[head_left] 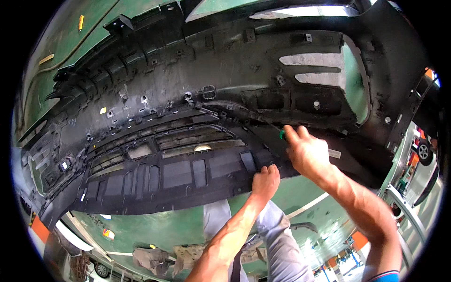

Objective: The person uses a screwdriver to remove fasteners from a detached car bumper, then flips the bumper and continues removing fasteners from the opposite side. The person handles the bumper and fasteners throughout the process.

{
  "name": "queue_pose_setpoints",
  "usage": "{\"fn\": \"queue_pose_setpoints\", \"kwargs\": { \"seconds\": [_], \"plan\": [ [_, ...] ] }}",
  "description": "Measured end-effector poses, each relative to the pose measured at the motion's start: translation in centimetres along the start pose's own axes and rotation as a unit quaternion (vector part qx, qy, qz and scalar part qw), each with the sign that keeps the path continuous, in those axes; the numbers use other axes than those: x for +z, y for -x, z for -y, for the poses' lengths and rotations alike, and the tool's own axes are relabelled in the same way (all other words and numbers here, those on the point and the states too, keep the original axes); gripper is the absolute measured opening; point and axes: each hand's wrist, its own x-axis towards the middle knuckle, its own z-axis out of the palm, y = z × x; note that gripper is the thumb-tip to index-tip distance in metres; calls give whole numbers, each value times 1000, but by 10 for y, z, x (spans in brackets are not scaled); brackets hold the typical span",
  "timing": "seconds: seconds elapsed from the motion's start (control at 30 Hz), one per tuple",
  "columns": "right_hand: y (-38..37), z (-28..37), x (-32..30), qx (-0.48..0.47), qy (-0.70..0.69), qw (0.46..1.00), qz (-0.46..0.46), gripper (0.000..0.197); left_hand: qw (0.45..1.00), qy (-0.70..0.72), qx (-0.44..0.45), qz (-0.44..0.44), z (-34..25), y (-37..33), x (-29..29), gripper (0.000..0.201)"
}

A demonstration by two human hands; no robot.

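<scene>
A large black car bumper cover [225,51] spreads across the view with its inner side facing me. Along its near side runs a black lower grille panel [178,174] with slots and ribs. My left hand [266,182] is closed on the near edge of this panel, fingertips curled over it. Further right, my right hand [306,151] grips a screwdriver [282,135]; only part of its green handle shows, and a thin shaft points left toward the seam between panel and bumper. Whether its tip touches a fastener cannot be made out.
Below the bumper lies a green floor [183,223] with my legs [277,230] near its edge. Brown and black car parts [155,261] lie behind. A metal frame [408,216] stands at right, near a vehicle wheel [424,150]. A yellow tool [81,22] lies far left.
</scene>
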Motion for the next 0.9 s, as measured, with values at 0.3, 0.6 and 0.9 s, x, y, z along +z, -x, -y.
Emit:
{"fn": "queue_pose_setpoints", "kwargs": {
  "seconds": [0.3,0.6,0.9],
  "plan": [
    [-17,3,-9,467,-584,654,120,35,998,25,-20,50,2,2,0,25],
    [-9,0,-19,-214,232,942,112,33,999,25,11,-21,4,1,0,12],
    [-4,3,-1,443,-594,657,141,40,998,43,-19,43,3,-1,-2,13]
  ]
}}
